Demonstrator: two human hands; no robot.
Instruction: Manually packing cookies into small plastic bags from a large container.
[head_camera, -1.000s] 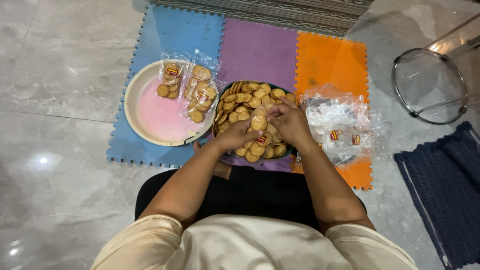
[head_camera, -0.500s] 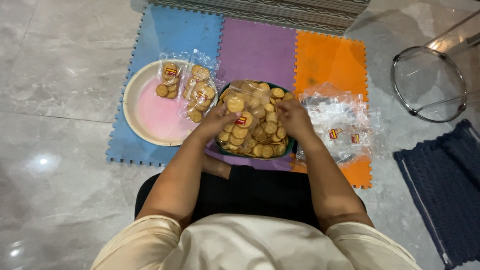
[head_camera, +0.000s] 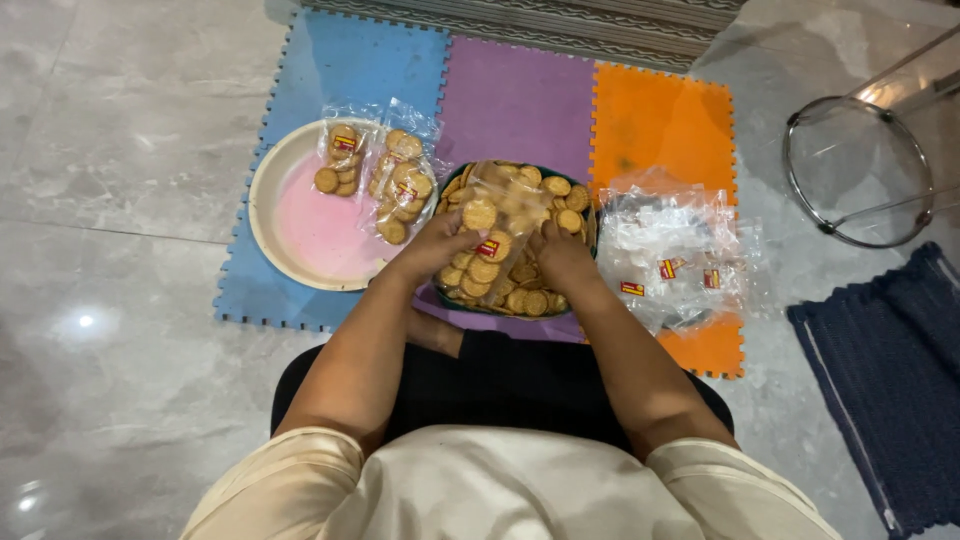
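A dark green bowl (head_camera: 590, 232) heaped with round golden biscuits (head_camera: 524, 296) sits on the purple foam mat tile just in front of my knees. Over it I hold a clear plastic bag (head_camera: 497, 232) with a small red and yellow label and a few biscuits inside. My left hand (head_camera: 436, 243) grips the bag's left side. My right hand (head_camera: 563, 256) grips its right side. Both hands hover just above the biscuit heap.
A pink plate (head_camera: 312, 232) with a cream rim on the blue tile carries two filled biscuit bags (head_camera: 400, 185). A pile of empty clear bags (head_camera: 676, 258) lies on the orange tile. A round glass stool (head_camera: 860, 170) and a dark blue rug (head_camera: 888, 370) stand at the right.
One second ago both hands were down among the biscuits in the bowl. Now they have lifted a little and hold the clear bag spread between them over the bowl.
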